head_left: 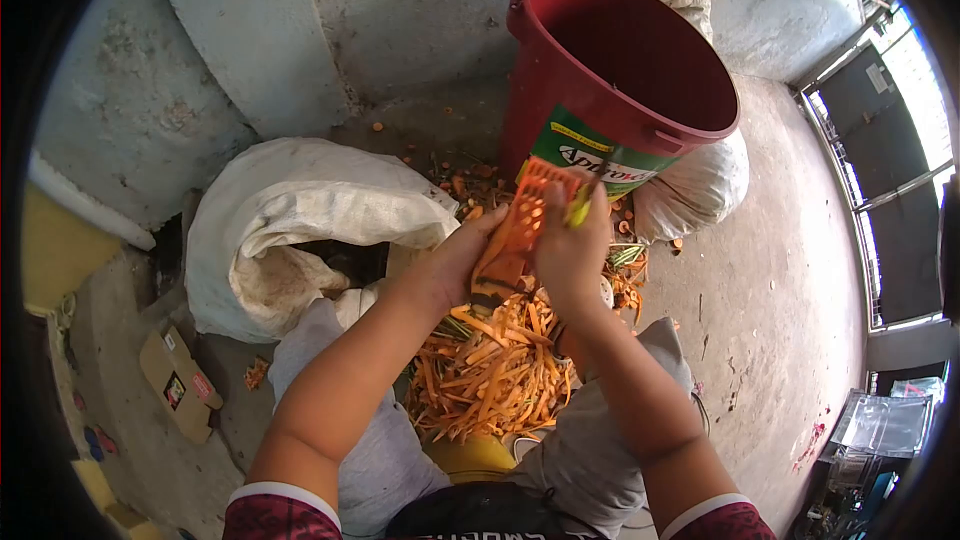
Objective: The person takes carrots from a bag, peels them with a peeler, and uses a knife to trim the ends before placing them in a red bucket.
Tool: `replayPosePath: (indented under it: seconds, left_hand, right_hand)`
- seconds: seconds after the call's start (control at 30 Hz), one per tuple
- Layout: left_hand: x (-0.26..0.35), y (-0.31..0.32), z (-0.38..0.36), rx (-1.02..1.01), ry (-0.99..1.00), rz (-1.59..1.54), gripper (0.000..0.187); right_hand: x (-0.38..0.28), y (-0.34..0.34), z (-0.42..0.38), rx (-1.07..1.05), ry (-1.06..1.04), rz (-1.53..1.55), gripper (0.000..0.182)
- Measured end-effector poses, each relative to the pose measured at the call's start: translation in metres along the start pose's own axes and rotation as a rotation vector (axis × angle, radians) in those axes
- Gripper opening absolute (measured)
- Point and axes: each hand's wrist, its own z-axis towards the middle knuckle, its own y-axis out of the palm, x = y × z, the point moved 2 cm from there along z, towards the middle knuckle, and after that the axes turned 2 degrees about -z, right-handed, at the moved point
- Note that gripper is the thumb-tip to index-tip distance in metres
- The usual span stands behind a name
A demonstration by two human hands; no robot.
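Sitting low, person in grey trousers (590, 460), both hands busy up front. Left hand (460, 255) is wrapped along the side of a large carrot (505, 255), dark end pointing back to the body, probably so it stays steady against the palm. Right hand (575, 255) is closed around a yellow-green handle (580, 205), pressed up to the carrot; looks like a peeler, but blade is hidden and the carrot's far end too blurred to read. Carrot sits above the far edge of the peelings pile (490, 370), between the knees, likely so strips drop straight down there. Something yellow (470, 455) shows under the pile's near edge, can't tell what. Open white sack (300, 170) beside left knee, mouth turned inward, presumably for easy reach. Red bucket (530, 90) toward floor's wall edge, just past the hands, maybe also for reach; orange scraps (470, 185) lie around its base.
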Motion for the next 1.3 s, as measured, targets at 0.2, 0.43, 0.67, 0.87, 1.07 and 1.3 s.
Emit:
replayPosePath:
  seconds: [0.2,0.43,0.67,0.87,1.07,1.3]
  left_hand:
    - [0.004,0.02,-0.015,-0.016,0.021,0.093,0.034]
    - [-0.003,0.024,-0.036,-0.11,-0.135,0.537,0.044]
    - [0.014,0.012,-0.023,-0.073,0.194,0.756,0.05]
    - [0.035,0.001,-0.014,0.248,0.394,1.195,0.053]
    - [0.035,0.013,-0.02,0.214,0.541,1.312,0.045]
    - [0.043,0.022,-0.03,0.162,0.591,1.49,0.041]
  right_hand:
    - [-0.004,0.002,-0.01,0.08,-0.159,-0.161,0.019]
    - [0.102,-0.079,0.099,0.553,0.089,-0.164,0.017]
    - [0.07,-0.067,0.084,0.095,-0.164,-0.122,0.013]
    - [0.026,-0.044,0.036,-0.591,0.035,-0.405,0.024]
    - [0.033,-0.031,0.03,-0.634,-0.074,-0.425,0.025]
    - [0.042,-0.027,0.026,-0.628,-0.137,-0.34,0.021]
